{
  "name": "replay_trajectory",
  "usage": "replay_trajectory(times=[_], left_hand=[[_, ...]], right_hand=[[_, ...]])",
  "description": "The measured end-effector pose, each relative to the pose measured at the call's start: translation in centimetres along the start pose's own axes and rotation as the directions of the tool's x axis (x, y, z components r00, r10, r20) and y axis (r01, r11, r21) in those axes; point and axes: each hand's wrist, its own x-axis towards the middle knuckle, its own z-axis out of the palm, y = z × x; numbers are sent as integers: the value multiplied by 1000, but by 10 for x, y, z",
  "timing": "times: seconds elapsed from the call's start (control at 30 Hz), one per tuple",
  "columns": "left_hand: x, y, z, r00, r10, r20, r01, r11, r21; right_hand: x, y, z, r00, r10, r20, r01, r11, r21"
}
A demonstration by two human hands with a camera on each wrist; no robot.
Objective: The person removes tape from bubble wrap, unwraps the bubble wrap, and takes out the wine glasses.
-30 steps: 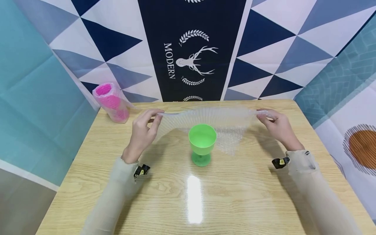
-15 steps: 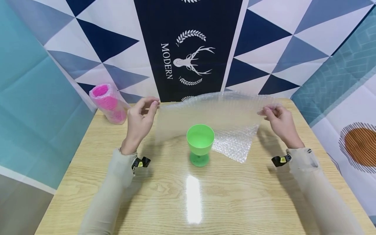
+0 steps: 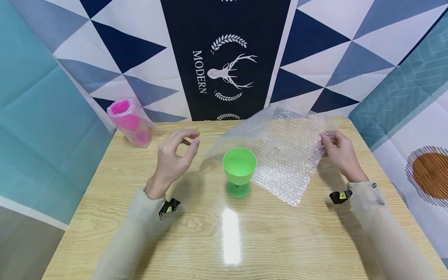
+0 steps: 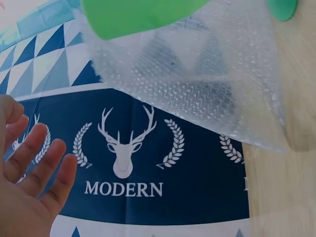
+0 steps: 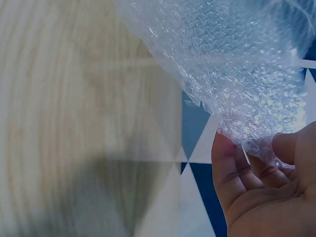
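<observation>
A clear sheet of bubble wrap (image 3: 287,155) hangs slanting over the table behind and to the right of a green goblet (image 3: 239,167). My right hand (image 3: 341,153) pinches the sheet's right edge between thumb and fingers; the right wrist view shows the wrap (image 5: 242,94) bunched at the fingertips. To the left of the goblet, my left hand (image 3: 176,155) is raised with loosely curved fingers and nothing in them. In the left wrist view its fingers (image 4: 37,158) are apart from the wrap (image 4: 182,74). The goblet stands upright, and its bowl is uncovered.
At the table's back left corner leans a pink object wrapped in bubble wrap (image 3: 131,124). The wooden table (image 3: 196,241) ends at a patterned cloth backdrop (image 3: 227,58) behind. Teal cloth (image 3: 38,116) lines the left side.
My left hand has let go of the bubble wrap, whose left end has swung right and away. My right hand keeps its hold and has shifted slightly right. The goblet stays put.
</observation>
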Motion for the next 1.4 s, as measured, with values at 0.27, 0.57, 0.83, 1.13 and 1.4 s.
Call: replay_trajectory(times=[0.27, 0.57, 0.83, 1.13, 1.4], left_hand=[[-22, 0, 12, 996, 9, 93, -5, 999, -49], [-48, -1, 30, 956, -112, 270, 150, 981, -125], [-63, 1, 40, 884, -231, 406, 302, 945, -121], [-82, -2, 58, 804, -323, 499, 403, 913, -59], [-89, -3, 64, 788, -353, 504, 455, 886, -91]], right_hand=[[-12, 14, -9, 1000, 17, 19, -13, 984, -179], [-28, 33, -24, 986, 106, 125, -66, 956, -284], [-32, 47, -37, 973, 163, 160, -105, 942, -318], [-31, 22, -36, 965, 238, 115, -188, 924, -334], [-39, -25, 12, 981, -140, 133, 183, 889, -420]])
